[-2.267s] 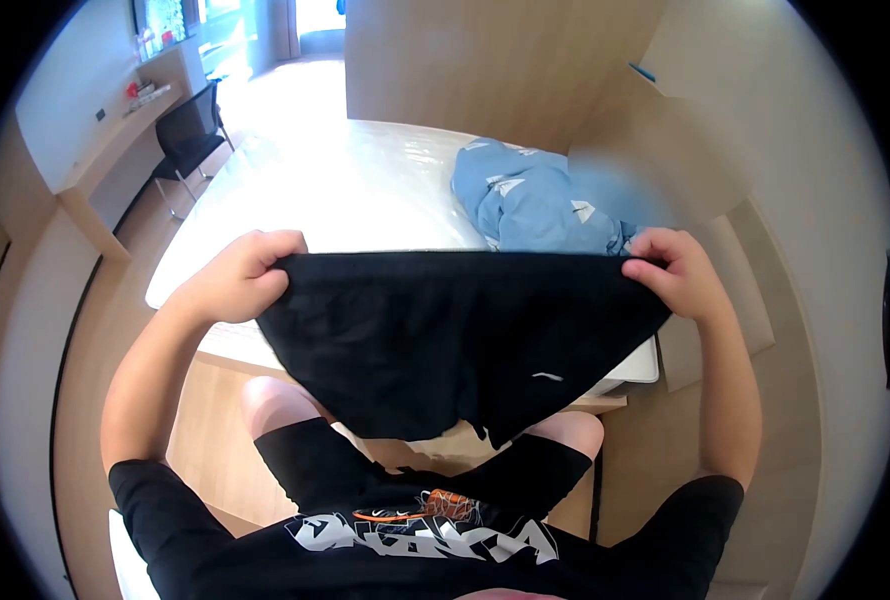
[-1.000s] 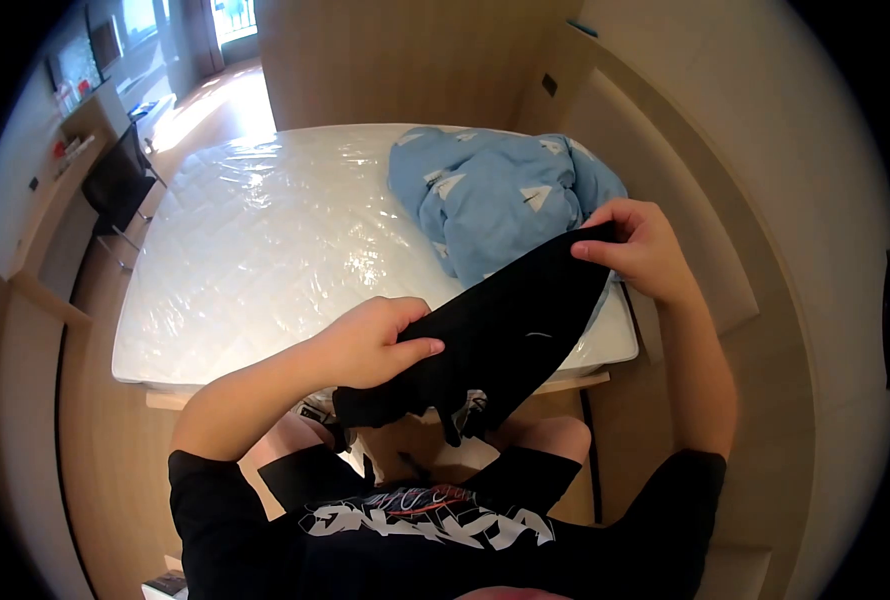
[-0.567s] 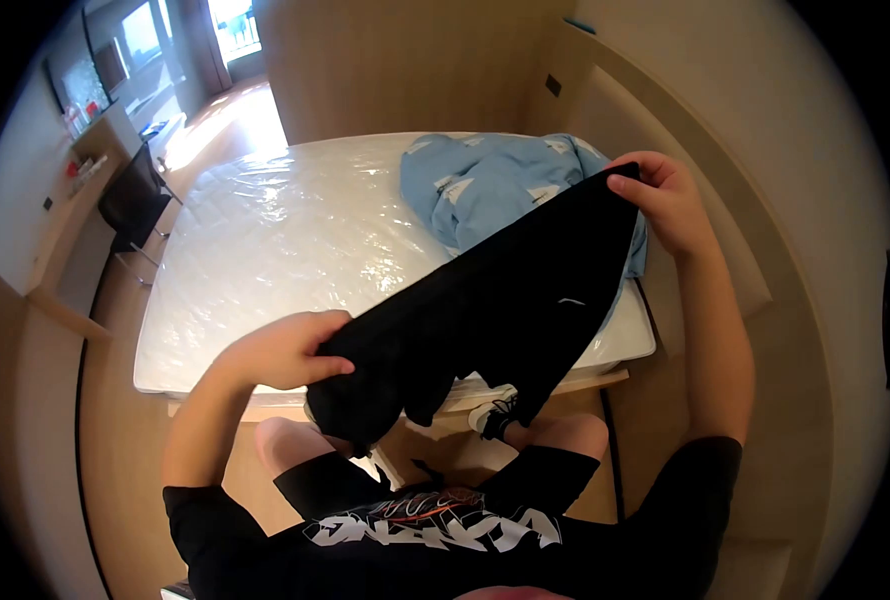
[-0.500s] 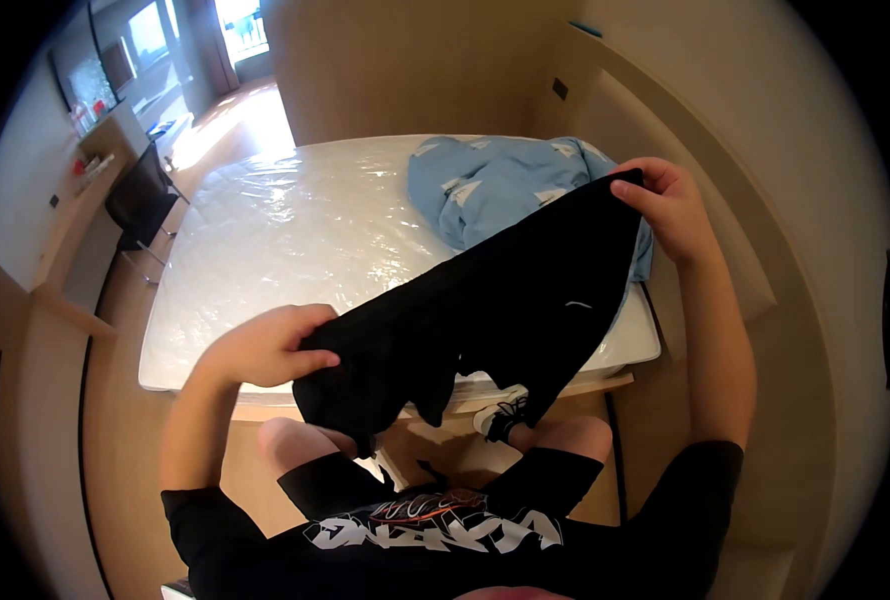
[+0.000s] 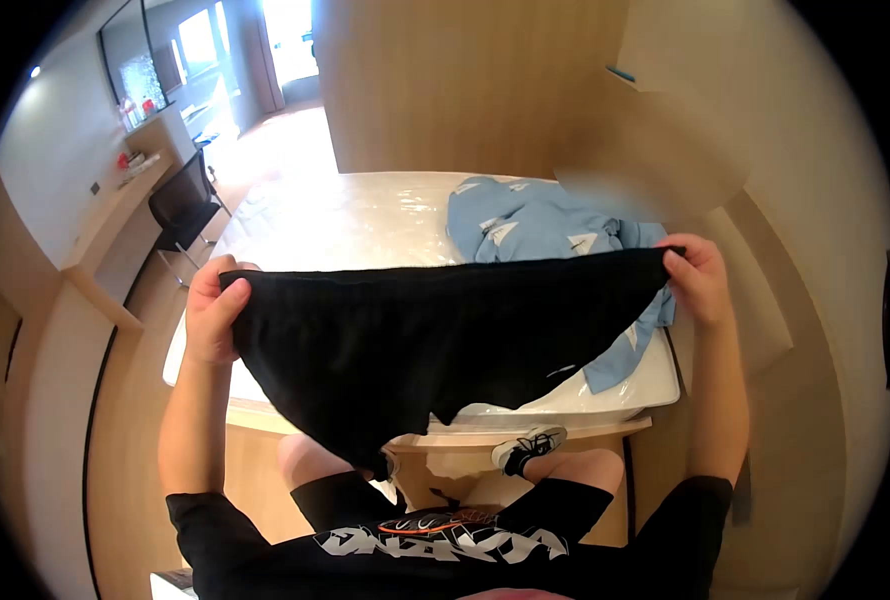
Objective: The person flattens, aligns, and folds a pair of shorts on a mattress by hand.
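Note:
A pair of black shorts (image 5: 445, 330) is stretched wide in front of me, its straight waistband edge running nearly level between my hands. A small white mark shows near the right side of the cloth, and the lower edge hangs in uneven folds. My left hand (image 5: 215, 308) pinches the left end of the band, thumb in front. At the other end my right hand (image 5: 698, 277) grips the band's corner in the same way. Behind the cloth, a bed mattress (image 5: 315, 215) in shiny clear plastic is partly hidden.
A crumpled blue quilt (image 5: 535, 215) with white triangle shapes lies on the mattress's right side. To the far left a dark chair (image 5: 182, 210) stands by a wooden desk (image 5: 105, 225) with small items. My feet, one in a black-and-white shoe (image 5: 527, 450), are below the shorts.
My left hand has risen and moved left, and my right hand has come down. The shorts, slanted before, are now pulled taut and level. The camera view has shifted slightly.

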`<action>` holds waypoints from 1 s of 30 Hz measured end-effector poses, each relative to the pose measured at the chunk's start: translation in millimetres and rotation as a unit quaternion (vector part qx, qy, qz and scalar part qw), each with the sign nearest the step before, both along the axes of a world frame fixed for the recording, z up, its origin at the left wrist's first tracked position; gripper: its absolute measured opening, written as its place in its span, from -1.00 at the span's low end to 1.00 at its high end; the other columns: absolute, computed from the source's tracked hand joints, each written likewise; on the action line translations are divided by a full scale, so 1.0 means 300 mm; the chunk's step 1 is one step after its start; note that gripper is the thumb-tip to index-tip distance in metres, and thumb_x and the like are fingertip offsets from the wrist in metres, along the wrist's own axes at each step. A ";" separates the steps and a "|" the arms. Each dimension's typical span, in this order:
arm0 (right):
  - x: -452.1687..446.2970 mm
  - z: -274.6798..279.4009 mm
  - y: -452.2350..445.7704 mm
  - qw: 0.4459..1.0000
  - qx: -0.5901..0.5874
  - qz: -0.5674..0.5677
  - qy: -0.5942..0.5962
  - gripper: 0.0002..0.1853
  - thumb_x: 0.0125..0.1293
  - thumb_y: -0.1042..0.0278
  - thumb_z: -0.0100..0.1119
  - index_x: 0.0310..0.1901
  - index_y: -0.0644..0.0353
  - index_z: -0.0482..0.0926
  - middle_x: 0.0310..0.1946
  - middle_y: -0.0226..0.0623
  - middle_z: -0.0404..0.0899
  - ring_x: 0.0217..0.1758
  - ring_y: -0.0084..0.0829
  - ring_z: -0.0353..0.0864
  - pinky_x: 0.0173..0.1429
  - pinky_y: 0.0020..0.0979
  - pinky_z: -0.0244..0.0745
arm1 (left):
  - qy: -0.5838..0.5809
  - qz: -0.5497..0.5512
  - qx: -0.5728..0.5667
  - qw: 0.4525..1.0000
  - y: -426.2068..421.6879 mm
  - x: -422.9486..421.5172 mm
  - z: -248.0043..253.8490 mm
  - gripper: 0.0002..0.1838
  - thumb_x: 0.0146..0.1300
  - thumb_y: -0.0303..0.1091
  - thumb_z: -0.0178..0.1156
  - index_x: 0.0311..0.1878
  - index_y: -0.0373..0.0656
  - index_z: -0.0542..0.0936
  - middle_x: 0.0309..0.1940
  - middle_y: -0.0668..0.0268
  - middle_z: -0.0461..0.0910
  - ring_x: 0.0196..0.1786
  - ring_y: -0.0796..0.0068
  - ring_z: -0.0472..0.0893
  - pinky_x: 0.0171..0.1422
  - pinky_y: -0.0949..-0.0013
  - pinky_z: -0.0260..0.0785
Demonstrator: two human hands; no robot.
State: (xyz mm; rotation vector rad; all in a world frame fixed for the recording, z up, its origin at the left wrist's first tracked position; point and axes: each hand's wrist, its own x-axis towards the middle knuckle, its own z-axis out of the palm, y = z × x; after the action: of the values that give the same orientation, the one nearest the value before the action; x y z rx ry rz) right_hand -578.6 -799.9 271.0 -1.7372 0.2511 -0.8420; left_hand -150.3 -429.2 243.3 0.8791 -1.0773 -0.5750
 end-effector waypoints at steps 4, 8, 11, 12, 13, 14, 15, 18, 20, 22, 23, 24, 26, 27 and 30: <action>-0.037 -0.006 -0.005 0.999 0.021 0.028 0.005 -0.78 0.40 0.40 0.18 -0.02 0.34 0.63 -0.29 -0.42 0.66 -0.34 -0.69 0.49 -0.25 -0.64 0.36 | 0.027 0.021 -0.011 0.999 -0.023 -0.037 0.048 -0.82 0.35 -0.53 0.19 -0.31 -0.12 0.37 -0.39 0.34 0.58 -0.33 0.60 0.58 -0.19 0.53 0.45; -0.050 -0.010 0.015 0.998 0.048 0.041 -0.020 -0.77 0.43 0.39 0.15 0.00 0.34 0.62 -0.27 -0.41 0.66 -0.31 -0.69 0.52 -0.24 -0.65 0.38 | 0.018 0.061 0.004 0.998 -0.032 -0.079 0.097 -0.87 0.36 -0.54 0.17 -0.06 -0.24 0.49 -0.27 0.25 0.65 -0.25 0.52 0.65 -0.06 0.52 0.50; -0.105 -0.023 -0.036 0.999 0.019 0.028 -0.008 -0.77 0.44 0.42 0.13 0.01 0.37 0.62 -0.23 -0.35 0.67 -0.22 -0.60 0.58 -0.13 -0.59 0.46 | -0.029 0.098 0.014 0.995 -0.029 -0.057 0.097 -0.75 0.35 -0.55 0.20 0.07 -0.30 0.54 -0.21 0.23 0.67 -0.19 0.51 0.67 -0.03 0.52 0.50; -0.117 -0.026 -0.034 1.000 -0.009 0.003 -0.017 -0.77 0.43 0.43 0.13 0.01 0.38 0.62 -0.22 -0.33 0.67 -0.20 -0.57 0.59 -0.09 -0.56 0.47 | -0.046 0.102 0.013 0.994 -0.021 -0.036 0.095 -0.72 0.34 -0.55 0.22 0.11 -0.31 0.56 -0.20 0.23 0.67 -0.18 0.52 0.66 -0.03 0.52 0.49; -0.124 -0.027 -0.032 0.999 -0.039 -0.021 -0.026 -0.77 0.43 0.45 0.13 0.01 0.39 0.62 -0.21 -0.32 0.68 -0.17 -0.55 0.60 -0.05 -0.54 0.48 | -0.071 0.106 0.003 0.992 -0.006 -0.024 0.090 -0.78 0.32 -0.56 0.24 0.03 -0.32 0.59 -0.19 0.25 0.68 -0.16 0.52 0.67 0.00 0.51 0.49; -0.133 -0.028 -0.029 0.996 -0.070 -0.045 -0.035 -0.77 0.43 0.46 0.13 0.01 0.40 0.62 -0.19 -0.30 0.68 -0.14 -0.52 0.61 -0.02 -0.52 0.49 | -0.183 0.131 -0.044 0.973 0.019 0.010 0.064 -0.77 0.27 -0.60 0.27 -0.01 -0.34 0.61 -0.18 0.21 0.70 -0.14 0.48 0.68 -0.01 0.50 0.50; -0.150 -0.035 -0.032 0.991 -0.102 -0.079 -0.032 -0.78 0.43 0.47 0.14 0.00 0.40 0.62 -0.19 -0.30 0.68 -0.13 -0.52 0.61 0.00 -0.51 0.49 | -0.294 0.142 -0.035 0.945 0.042 -0.004 0.073 -0.77 0.23 -0.62 0.29 -0.03 -0.35 0.63 -0.19 0.18 0.70 -0.15 0.46 0.68 -0.02 0.50 0.51; -0.216 -0.058 -0.037 0.973 -0.176 -0.148 -0.024 -0.79 0.42 0.49 0.15 -0.02 0.41 0.64 -0.19 -0.30 0.68 -0.11 -0.52 0.60 0.02 -0.51 0.48 | -0.456 0.196 -0.018 0.868 0.095 -0.031 0.114 -0.78 0.18 -0.66 0.31 -0.08 -0.34 0.66 -0.22 0.15 0.70 -0.18 0.45 0.67 -0.09 0.50 0.48; -0.247 -0.043 -0.035 0.967 -0.201 -0.155 -0.015 -0.80 0.41 0.49 0.16 -0.05 0.41 0.65 -0.19 -0.31 0.67 -0.11 -0.53 0.60 0.02 -0.51 0.47 | -0.417 0.228 0.011 0.880 0.123 0.012 0.122 -0.83 0.20 -0.66 0.30 -0.13 -0.33 0.67 -0.28 0.23 0.67 -0.24 0.52 0.62 -0.14 0.54 0.43; -0.261 -0.039 -0.052 0.965 -0.216 -0.148 -0.009 -0.82 0.41 0.50 0.15 -0.07 0.40 0.65 -0.18 -0.31 0.67 -0.12 -0.54 0.59 0.01 -0.52 0.46 | -0.354 0.209 0.022 0.911 0.124 0.036 0.152 -0.88 0.24 -0.64 0.28 -0.17 -0.32 0.65 -0.33 0.33 0.59 -0.28 0.61 0.55 -0.16 0.61 0.35; -0.265 -0.034 -0.063 0.967 -0.215 -0.139 -0.006 -0.82 0.41 0.50 0.15 -0.07 0.40 0.65 -0.18 -0.32 0.66 -0.12 -0.54 0.58 0.01 -0.52 0.46 | -0.326 0.196 0.026 0.925 0.121 0.047 0.163 -0.90 0.25 -0.62 0.27 -0.17 -0.31 0.64 -0.33 0.34 0.58 -0.29 0.62 0.54 -0.16 0.60 0.35; -0.269 -0.032 -0.069 0.968 -0.213 -0.130 -0.003 -0.83 0.41 0.50 0.15 -0.07 0.39 0.64 -0.18 -0.32 0.66 -0.12 -0.55 0.58 0.02 -0.53 0.46 | -0.297 0.183 0.031 0.937 0.117 0.053 0.172 -0.91 0.27 -0.60 0.26 -0.17 -0.30 0.62 -0.33 0.35 0.58 -0.29 0.62 0.54 -0.17 0.60 0.36; -0.266 -0.030 -0.086 0.970 -0.201 -0.135 -0.005 -0.80 0.46 0.44 0.11 -0.02 0.37 0.60 -0.20 -0.36 0.63 -0.16 -0.58 0.54 -0.02 -0.54 0.42 | -0.246 0.146 0.024 0.958 0.099 0.069 0.171 -0.95 0.30 -0.56 0.25 -0.20 -0.27 0.60 -0.34 0.37 0.58 -0.28 0.64 0.54 -0.16 0.60 0.36; -0.257 -0.028 -0.094 0.971 -0.197 -0.137 -0.007 -0.79 0.48 0.41 0.09 0.01 0.35 0.57 -0.21 -0.38 0.61 -0.17 -0.60 0.51 -0.04 -0.55 0.39 | -0.221 0.128 0.019 0.967 0.091 0.078 0.165 -0.97 0.32 -0.54 0.24 -0.21 -0.26 0.59 -0.34 0.38 0.58 -0.28 0.64 0.54 -0.16 0.61 0.36; -0.191 -0.030 -0.113 0.994 -0.091 -0.039 -0.036 -0.80 0.50 0.39 0.05 0.01 0.32 0.53 -0.20 -0.41 0.57 -0.15 -0.61 0.49 -0.02 -0.57 0.37 | -0.196 0.079 0.074 0.975 0.048 0.062 0.149 -0.95 0.34 -0.49 0.24 -0.22 -0.22 0.56 -0.33 0.39 0.57 -0.25 0.66 0.54 -0.14 0.62 0.36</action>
State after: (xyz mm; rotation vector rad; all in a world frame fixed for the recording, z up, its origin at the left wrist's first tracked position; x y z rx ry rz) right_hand -635.9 -833.7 262.0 -1.8712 0.2002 -1.0093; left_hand -131.6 -414.8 288.2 1.2318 -1.3166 -0.3575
